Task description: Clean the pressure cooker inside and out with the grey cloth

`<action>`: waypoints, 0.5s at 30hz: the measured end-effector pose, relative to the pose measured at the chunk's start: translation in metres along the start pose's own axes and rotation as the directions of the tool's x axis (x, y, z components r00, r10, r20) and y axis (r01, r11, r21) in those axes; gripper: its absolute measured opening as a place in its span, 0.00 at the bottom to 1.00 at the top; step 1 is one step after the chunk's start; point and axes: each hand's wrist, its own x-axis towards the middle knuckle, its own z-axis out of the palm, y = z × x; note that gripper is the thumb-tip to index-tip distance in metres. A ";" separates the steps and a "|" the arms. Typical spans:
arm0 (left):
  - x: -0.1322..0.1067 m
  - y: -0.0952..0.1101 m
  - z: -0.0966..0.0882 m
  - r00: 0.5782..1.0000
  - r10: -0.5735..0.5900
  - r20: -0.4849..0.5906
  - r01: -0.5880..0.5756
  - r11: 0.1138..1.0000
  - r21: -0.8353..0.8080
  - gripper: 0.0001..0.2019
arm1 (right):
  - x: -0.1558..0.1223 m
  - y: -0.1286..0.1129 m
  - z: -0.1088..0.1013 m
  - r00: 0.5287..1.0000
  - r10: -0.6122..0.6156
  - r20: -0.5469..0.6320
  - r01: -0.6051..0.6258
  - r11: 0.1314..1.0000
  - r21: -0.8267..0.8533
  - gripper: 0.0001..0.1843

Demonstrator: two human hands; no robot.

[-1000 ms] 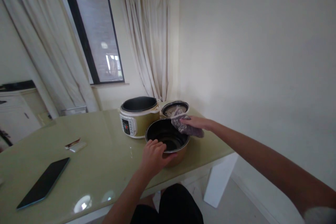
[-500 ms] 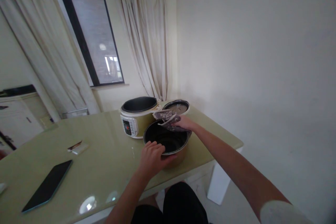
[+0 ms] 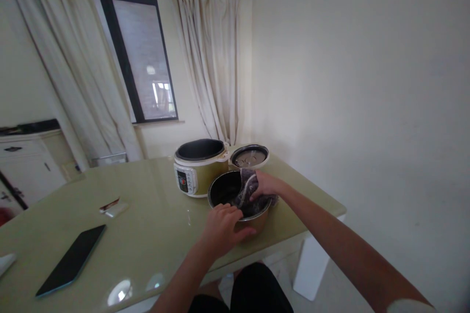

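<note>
A dark-lined inner pot [image 3: 224,187] stands on the table near its front edge. My left hand [image 3: 224,227] grips the pot's near rim, fingers over the edge and thumb along the outside. With my right hand [image 3: 265,186] I hold a grey patterned cloth [image 3: 247,187] against the inside of the pot at its right. Part of the cloth hangs over the right rim. Just behind the pot sits a rice cooker [image 3: 200,166] with a white control panel, its top uncovered. The round lid [image 3: 250,156] rests beside the cooker, inner side up.
On the left of the glossy green table [image 3: 154,234] lie a dark tablet [image 3: 73,260] and a small packet [image 3: 114,207]. A white object [image 3: 6,262] shows at the left edge. The wall [image 3: 352,88] stands close on the right.
My right hand has moved the cloth from the pot's far rim down into its inside. My left hand stays on the near rim. The view has shifted slightly.
</note>
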 end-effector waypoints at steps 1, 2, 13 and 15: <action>0.000 -0.007 -0.005 1.000 0.009 0.028 -0.008 0.999 -0.031 0.20 | 0.001 0.002 -0.001 1.000 -0.019 0.008 0.019 0.999 0.039 0.56; -0.001 -0.015 -0.010 0.999 0.008 0.043 -0.006 0.999 -0.053 0.19 | 0.001 0.004 -0.001 1.000 -0.025 0.005 0.025 0.997 0.074 0.55; -0.010 -0.020 -0.008 1.000 0.014 0.003 -0.014 0.996 -0.092 0.24 | 0.015 -0.005 0.005 0.998 0.000 -0.063 -0.015 0.970 -0.241 0.25; -0.012 -0.016 -0.007 1.000 0.007 -0.006 -0.008 0.994 -0.111 0.25 | 0.027 -0.007 0.001 0.994 -0.106 -0.036 0.093 0.958 -0.273 0.26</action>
